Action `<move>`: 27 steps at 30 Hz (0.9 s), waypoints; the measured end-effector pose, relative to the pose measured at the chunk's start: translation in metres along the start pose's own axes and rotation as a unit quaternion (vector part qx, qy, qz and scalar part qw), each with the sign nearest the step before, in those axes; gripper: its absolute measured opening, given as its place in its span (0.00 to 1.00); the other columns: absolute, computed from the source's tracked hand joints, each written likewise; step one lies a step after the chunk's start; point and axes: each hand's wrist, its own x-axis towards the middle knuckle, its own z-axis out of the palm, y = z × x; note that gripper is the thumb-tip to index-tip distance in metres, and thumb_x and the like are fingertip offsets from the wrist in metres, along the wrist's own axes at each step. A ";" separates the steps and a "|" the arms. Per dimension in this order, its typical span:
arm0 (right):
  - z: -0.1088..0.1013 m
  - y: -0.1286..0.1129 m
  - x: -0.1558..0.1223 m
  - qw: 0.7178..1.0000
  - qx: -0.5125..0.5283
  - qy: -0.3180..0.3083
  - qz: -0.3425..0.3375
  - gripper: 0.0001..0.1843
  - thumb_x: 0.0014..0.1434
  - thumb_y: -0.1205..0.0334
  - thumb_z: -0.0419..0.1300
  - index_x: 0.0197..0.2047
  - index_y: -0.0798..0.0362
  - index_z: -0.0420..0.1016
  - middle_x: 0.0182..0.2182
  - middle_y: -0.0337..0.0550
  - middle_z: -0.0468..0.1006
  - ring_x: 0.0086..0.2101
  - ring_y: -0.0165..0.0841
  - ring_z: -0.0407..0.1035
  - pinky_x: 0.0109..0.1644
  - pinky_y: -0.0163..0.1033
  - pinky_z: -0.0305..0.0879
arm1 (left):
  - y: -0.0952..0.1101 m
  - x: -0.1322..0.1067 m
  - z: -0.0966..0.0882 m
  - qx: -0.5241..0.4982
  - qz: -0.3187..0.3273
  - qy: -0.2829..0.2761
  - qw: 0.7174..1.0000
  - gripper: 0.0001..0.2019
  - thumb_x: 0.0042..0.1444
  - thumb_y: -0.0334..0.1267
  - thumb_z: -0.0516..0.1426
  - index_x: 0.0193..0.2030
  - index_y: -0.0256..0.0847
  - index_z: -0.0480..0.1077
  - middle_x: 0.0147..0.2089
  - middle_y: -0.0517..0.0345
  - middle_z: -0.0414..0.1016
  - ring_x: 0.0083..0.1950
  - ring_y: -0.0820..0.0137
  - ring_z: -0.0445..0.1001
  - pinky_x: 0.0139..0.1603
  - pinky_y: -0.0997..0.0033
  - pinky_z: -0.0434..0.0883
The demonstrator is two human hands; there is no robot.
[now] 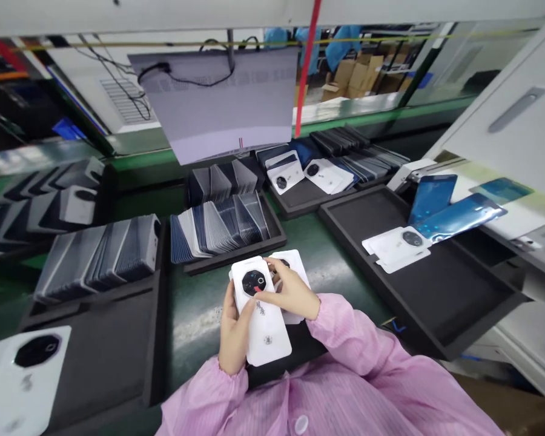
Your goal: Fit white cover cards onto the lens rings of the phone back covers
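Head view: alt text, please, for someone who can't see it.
Pink-sleeved left hand and right hand hold a white panel with a dark camera patch above a green surface. A second panel is partly hidden behind the right hand. Left and ahead, black trays hold rows of blue and grey panels.

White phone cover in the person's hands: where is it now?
In the head view, the white phone cover is just below centre, gripped by the left hand and the right hand, with another white cover to its right.
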 end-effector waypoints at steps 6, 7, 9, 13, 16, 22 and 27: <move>-0.016 0.001 0.003 0.997 0.072 0.031 0.012 0.14 0.52 0.54 0.65 0.37 0.54 0.73 0.33 0.41 0.76 0.31 0.31 0.69 0.32 0.36 0.66 | -0.007 0.003 0.001 -0.053 -0.010 0.009 0.998 0.37 0.50 0.45 0.64 0.66 0.48 0.56 0.63 0.47 0.68 0.64 0.54 0.66 0.58 0.59 0.69; -0.022 0.002 0.005 0.991 0.130 0.015 0.017 0.13 0.53 0.52 0.64 0.35 0.54 0.73 0.31 0.41 0.76 0.30 0.31 0.70 0.31 0.35 0.66 | -0.008 0.004 0.001 -0.058 -0.011 0.010 0.998 0.37 0.50 0.44 0.64 0.66 0.48 0.56 0.62 0.47 0.68 0.64 0.55 0.65 0.58 0.60 0.69; -0.040 0.002 0.009 0.970 0.242 0.006 0.028 0.14 0.54 0.51 0.63 0.35 0.54 0.72 0.29 0.39 0.77 0.28 0.30 0.71 0.29 0.34 0.66 | -0.008 0.005 0.000 -0.061 -0.008 0.020 0.998 0.37 0.49 0.43 0.65 0.66 0.49 0.57 0.61 0.49 0.70 0.64 0.56 0.65 0.58 0.62 0.69; -0.098 -0.010 0.029 0.955 0.256 0.131 -0.078 0.09 0.54 0.58 0.64 0.37 0.51 0.72 0.32 0.38 0.78 0.31 0.31 0.73 0.35 0.37 0.70 | -0.004 0.006 -0.001 -0.047 -0.017 0.036 0.998 0.37 0.49 0.44 0.65 0.65 0.49 0.58 0.60 0.49 0.71 0.62 0.56 0.68 0.55 0.64 0.71; -0.137 -0.022 0.061 0.964 0.032 0.132 -0.227 0.07 0.54 0.68 0.60 0.36 0.50 0.75 0.38 0.40 0.80 0.45 0.37 0.72 0.54 0.47 0.65 | -0.002 0.006 -0.001 -0.047 -0.024 0.034 0.998 0.38 0.48 0.43 0.66 0.65 0.48 0.58 0.61 0.47 0.70 0.59 0.55 0.71 0.52 0.62 0.73; -0.130 -0.004 0.148 0.885 -0.357 -0.051 -0.293 0.13 0.45 0.79 0.56 0.24 0.53 0.77 0.36 0.45 0.79 0.55 0.48 0.62 0.62 0.62 0.46 | -0.003 0.004 -0.002 -0.033 -0.001 0.025 0.999 0.37 0.48 0.45 0.65 0.65 0.47 0.59 0.59 0.46 0.72 0.56 0.56 0.74 0.50 0.63 0.75; -0.101 0.026 0.180 0.889 -0.344 -0.083 -0.290 0.14 0.45 0.80 0.56 0.21 0.54 0.77 0.43 0.46 0.77 0.50 0.40 0.67 0.55 0.46 0.63 | -0.001 0.002 -0.001 -0.035 0.024 0.024 0.999 0.37 0.47 0.45 0.66 0.64 0.45 0.60 0.57 0.45 0.73 0.54 0.56 0.75 0.50 0.61 0.75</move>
